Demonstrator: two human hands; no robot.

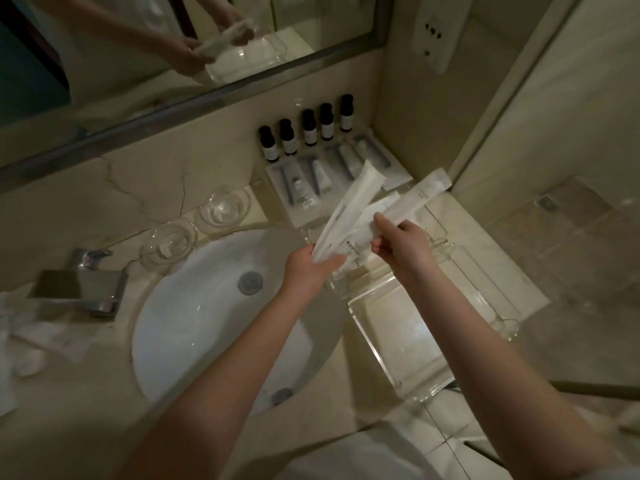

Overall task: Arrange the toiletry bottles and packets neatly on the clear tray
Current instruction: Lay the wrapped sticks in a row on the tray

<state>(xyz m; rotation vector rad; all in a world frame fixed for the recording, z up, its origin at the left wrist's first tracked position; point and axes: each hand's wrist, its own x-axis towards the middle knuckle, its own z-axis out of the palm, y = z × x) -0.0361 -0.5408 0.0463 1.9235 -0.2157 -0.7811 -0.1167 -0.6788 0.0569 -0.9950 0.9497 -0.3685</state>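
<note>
The left hand [311,268] had its grip closed round the near end of a long white packet [349,199], thumb on one side and fingers curled on the other. The packet slanted up and away, and its far end hung over the flat packs [311,183] at the back of the desk [491,251].

The right hand [398,240] pinched a second packet [422,192] near its lower end. That one also pointed up and away, to the right of the first. The two packets fanned apart from the hands. A shorter white packet [381,206] showed between them; I could not tell which grip held it.

Both hands were above the far end of the clear tray [372,344]. The tray lay on the desk just right of the sink [194,306], and no bottle stood in its near part. What lay on the tray under the hands was blurred.

Five dark-capped bottles [308,131] stood upright in a row against the back wall, well apart from the tray. The flat packs lay side by side just in front of them, showing razors and small tubes.

Two glass dishes [225,206] sat behind the sink, near a tap [86,289] at its left. The mirror [138,46] above reflected the hands, the packets and the tray.
</note>
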